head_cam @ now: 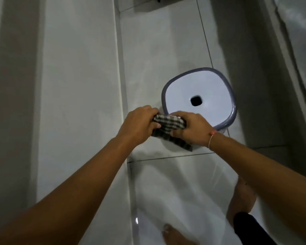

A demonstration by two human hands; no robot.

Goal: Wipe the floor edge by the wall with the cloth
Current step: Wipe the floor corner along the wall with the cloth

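A dark checked cloth (168,125) is bunched between both hands, held in the air above the floor. My left hand (140,124) grips its left end and my right hand (191,128) grips its right end, with a loose corner hanging down below the right hand. The white wall (78,85) runs down the left, and it meets the glossy white tiled floor (157,50) along an edge (122,85) just left of my left hand. A thin pink band sits on my right wrist.
A white plastic stool (201,96) with a lilac rim and a square hole stands on the floor right behind the hands. My bare feet (242,197) are at the lower right. A grey curtain or fabric (281,68) hangs on the right.
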